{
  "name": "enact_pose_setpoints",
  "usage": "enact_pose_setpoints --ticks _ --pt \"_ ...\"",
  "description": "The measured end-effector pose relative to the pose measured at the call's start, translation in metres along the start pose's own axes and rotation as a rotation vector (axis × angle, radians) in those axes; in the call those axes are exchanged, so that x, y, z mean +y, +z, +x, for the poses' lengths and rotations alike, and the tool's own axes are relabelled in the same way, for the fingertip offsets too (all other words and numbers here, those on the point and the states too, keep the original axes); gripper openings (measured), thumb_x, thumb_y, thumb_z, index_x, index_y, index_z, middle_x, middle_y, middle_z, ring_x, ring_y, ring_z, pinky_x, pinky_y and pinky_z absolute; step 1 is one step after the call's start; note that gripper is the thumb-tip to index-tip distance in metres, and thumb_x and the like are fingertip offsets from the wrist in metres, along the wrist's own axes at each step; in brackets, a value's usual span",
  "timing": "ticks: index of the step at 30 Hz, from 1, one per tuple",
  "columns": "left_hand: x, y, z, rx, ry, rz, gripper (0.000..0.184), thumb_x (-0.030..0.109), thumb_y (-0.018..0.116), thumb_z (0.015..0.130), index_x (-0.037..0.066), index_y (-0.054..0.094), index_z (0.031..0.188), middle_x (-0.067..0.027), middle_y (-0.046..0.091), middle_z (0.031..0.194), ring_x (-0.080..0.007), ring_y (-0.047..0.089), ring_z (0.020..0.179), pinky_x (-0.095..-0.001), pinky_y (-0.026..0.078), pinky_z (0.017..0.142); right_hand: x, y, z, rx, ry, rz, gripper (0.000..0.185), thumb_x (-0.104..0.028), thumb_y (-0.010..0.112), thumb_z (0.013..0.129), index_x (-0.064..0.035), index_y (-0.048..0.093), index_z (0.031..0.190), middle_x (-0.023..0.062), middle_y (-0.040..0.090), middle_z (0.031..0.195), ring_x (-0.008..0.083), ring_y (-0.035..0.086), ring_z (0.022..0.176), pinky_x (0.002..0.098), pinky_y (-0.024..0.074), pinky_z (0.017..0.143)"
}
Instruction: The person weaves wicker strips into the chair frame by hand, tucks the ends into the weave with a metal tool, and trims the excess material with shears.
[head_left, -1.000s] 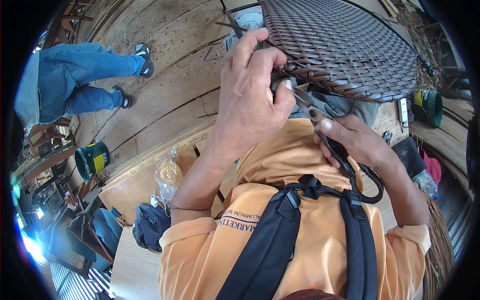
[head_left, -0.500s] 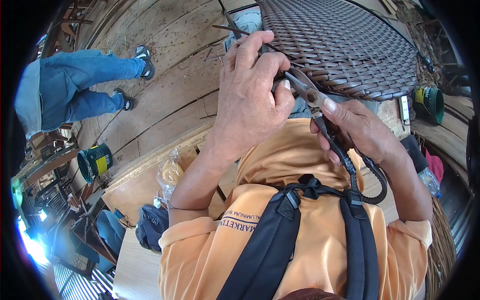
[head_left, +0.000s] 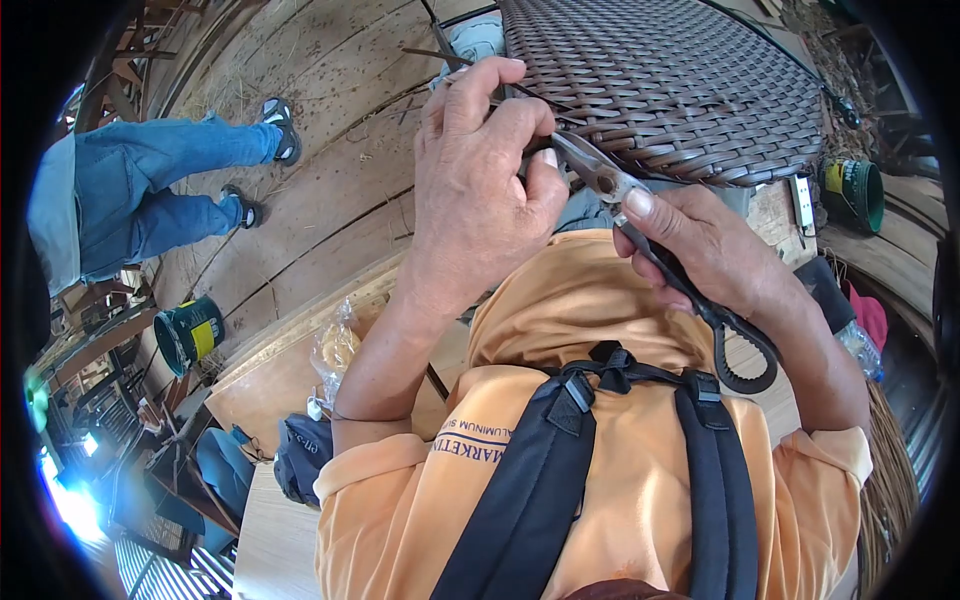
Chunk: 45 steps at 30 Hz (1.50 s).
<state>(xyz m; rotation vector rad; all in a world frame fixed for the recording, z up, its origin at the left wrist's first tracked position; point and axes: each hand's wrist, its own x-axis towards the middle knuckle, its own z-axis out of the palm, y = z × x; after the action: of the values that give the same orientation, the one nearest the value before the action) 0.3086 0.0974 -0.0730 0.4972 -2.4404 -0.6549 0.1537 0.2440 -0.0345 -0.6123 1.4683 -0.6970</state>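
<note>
the woven panel (head_left: pixel 670 90) fills the upper middle, its near edge close above the right hand (head_left: pixel 700 245) and its corner by the left fingertips. a broad stretch of plank floor (head_left: pixel 330 130) runs from the left hand (head_left: pixel 485 190) out to another person's jeans-clad legs (head_left: pixel 180 150). the orange shirt (head_left: pixel 590 290) bounds the space below the hands.

a dark bucket (head_left: pixel 190 335) with a yellow label sits left of the wooden bench (head_left: pixel 285 350), where a clear plastic bag (head_left: pixel 335 350) lies near the left forearm. to the right, a white power strip (head_left: pixel 801 203) is just beside the panel, near a second bucket (head_left: pixel 853 195).

the panel is glossy dark brown, tightly woven, with a thin strip (head_left: pixel 435 55) jutting past the left hand. the left hand is curled at the corner (whatever it may pinch is hidden, so i can't tell its grip). the right hand is wrapped around the black-handled shears (head_left: pixel 607 185), their metal tips by the left fingertips.
</note>
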Motion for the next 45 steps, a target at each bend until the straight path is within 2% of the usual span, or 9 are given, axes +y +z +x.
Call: enact_pose_setpoints --ticks 3,8,12,15,27,35,38,41,45 --pt "0.001 -0.001 0.002 -0.014 -0.003 0.016 0.023 0.001 0.058 0.072 0.003 0.060 0.095 -0.0181 0.049 0.125 -0.0344 0.047 0.117 -0.0425 0.037 0.098 0.006 0.002 0.004 -0.032 0.010 -0.007 0.059 -0.055 0.043 0.096 0.0006 0.058 0.083 0.0020 0.051 0.057 0.0094 0.048 0.044 0.0223 0.0382 0.042" --pt "-0.002 0.006 0.000 0.038 -0.004 -0.004 0.024 0.005 0.061 0.067 0.004 0.059 0.091 -0.0152 0.049 0.120 -0.0367 0.046 0.113 -0.0496 0.035 0.098 0.014 0.001 0.007 -0.103 -0.015 0.118 0.057 -0.053 0.044 0.097 0.0016 0.059 0.087 0.0030 0.054 0.059 0.0117 0.051 0.044 0.0237 0.0421 0.043" --pt "-0.002 0.006 0.000 0.014 -0.015 -0.017 0.025 0.006 0.060 0.068 0.004 0.058 0.093 -0.0154 0.048 0.121 -0.0368 0.046 0.114 -0.0493 0.035 0.098 0.013 -0.001 0.000 -0.106 -0.046 0.197 0.057 -0.052 0.044 0.097 0.0023 0.059 0.090 0.0049 0.057 0.062 0.0132 0.054 0.046 0.0245 0.0453 0.045" --pt "-0.002 0.006 0.000 0.004 -0.009 -0.007 0.026 0.006 0.060 0.068 0.004 0.057 0.094 -0.0154 0.048 0.121 -0.0367 0.045 0.114 -0.0491 0.035 0.098 0.002 -0.001 0.001 -0.092 -0.003 0.214 0.055 -0.051 0.047 0.096 0.0019 0.060 0.083 0.0047 0.058 0.061 0.0126 0.056 0.048 0.0250 0.0455 0.045" --pt "-0.002 0.006 0.002 0.006 0.010 -0.008 0.026 0.005 0.060 0.067 0.003 0.058 0.093 -0.0158 0.047 0.121 -0.0372 0.044 0.115 -0.0492 0.033 0.099 -0.005 -0.007 0.001 -0.093 0.041 0.191 0.058 -0.053 0.043 0.097 0.0026 0.060 0.089 0.0071 0.059 0.064 0.0144 0.057 0.046 0.0240 0.0459 0.043" --pt "0.001 0.006 0.003 0.015 0.005 -0.018 0.024 0.003 0.061 0.066 0.003 0.059 0.091 -0.0143 0.047 0.120 -0.0358 0.045 0.113 -0.0490 0.033 0.099 -0.008 -0.005 0.003 -0.053 0.037 0.140 0.062 -0.056 0.042 0.096 0.0023 0.060 0.082 0.0048 0.056 0.058 0.0124 0.055 0.044 0.0239 0.0443 0.042" --pt "0.001 0.006 0.004 0.019 0.014 -0.014 0.022 0.003 0.061 0.067 0.003 0.059 0.089 -0.0145 0.047 0.120 -0.0356 0.045 0.113 -0.0480 0.033 0.099 -0.008 -0.005 0.003 -0.037 0.016 0.066 0.063 -0.057 0.043 0.096 0.0018 0.058 0.078 0.0043 0.054 0.056 0.0110 0.053 0.043 0.0245 0.0425 0.042" --pt "0.005 0.003 0.003 -0.015 0.035 0.065 0.021 -0.002 0.058 0.074 0.002 0.059 0.094 -0.0168 0.047 0.125 -0.0315 0.048 0.115 -0.0387 0.040 0.094 -0.001 -0.003 0.004 0.005 -0.018 0.029 0.061 -0.055 0.045 0.096 0.0011 0.057 0.076 0.0042 0.052 0.055 0.0100 0.051 0.042 0.0242 0.0395 0.041" --pt "-0.003 0.010 -0.002 0.055 -0.042 -0.100 0.031 0.007 0.064 0.070 0.002 0.058 0.100 -0.0178 0.045 0.124 -0.0359 0.043 0.117 -0.0482 0.035 0.100 0.008 -0.006 0.000 -0.009 -0.128 0.008 0.055 -0.050 0.048 0.096 -0.0003 0.055 0.075 0.0032 0.051 0.055 0.0098 0.049 0.044 0.0247 0.0386 0.043"
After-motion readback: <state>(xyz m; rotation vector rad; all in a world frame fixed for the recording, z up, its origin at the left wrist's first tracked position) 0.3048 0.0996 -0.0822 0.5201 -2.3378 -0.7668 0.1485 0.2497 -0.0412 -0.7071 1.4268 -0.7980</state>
